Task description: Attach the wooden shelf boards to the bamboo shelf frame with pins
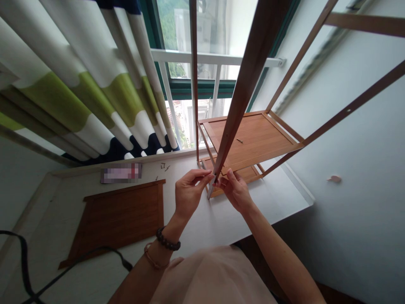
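My left hand (189, 192) and my right hand (235, 190) meet at the lower end of a long brown metal rail (240, 90) that rises steeply toward the camera. Both hands pinch the rail's foot with closed fingers; whether a small part sits between the fingertips is hidden. The rail belongs to a half-built shelf frame (286, 126) standing on the white table (196, 228), with a wooden shelf board (256, 137) set into it. A single loose screw (239, 140) lies on that board.
A second, darker wooden shelf board (118, 221) lies flat on the table at the left. Several small screws (164, 166) are scattered near the window sill. A striped curtain (85, 84) hangs at the left, and a black cable (79, 259) crosses the near left. A white wall stands at the right.
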Demonstrator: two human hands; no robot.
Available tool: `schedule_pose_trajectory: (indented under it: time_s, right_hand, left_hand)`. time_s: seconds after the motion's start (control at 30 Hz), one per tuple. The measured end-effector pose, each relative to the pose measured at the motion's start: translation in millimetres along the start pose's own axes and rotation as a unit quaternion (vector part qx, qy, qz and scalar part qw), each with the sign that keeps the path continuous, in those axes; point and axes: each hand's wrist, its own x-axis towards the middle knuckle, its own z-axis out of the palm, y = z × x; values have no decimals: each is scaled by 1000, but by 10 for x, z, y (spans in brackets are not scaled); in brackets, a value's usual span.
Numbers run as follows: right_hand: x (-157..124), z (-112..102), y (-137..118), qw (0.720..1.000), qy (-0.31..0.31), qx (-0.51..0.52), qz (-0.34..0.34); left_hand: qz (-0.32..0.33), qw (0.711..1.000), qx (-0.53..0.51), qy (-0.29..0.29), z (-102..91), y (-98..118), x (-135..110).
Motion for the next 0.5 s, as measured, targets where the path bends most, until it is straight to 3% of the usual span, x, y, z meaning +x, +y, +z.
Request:
schedule_pose_trajectory:
  time_s: [0.27,0.5]
  right_hand:
    - [25,-32,-17,1000,-2,-14,-12]
    - [18,24,11,999,4,1,-32]
  left_hand:
    - [-39,999,-29,-23,3,-32,-1]
    - [-31,999,-27,-18,2,-8,17]
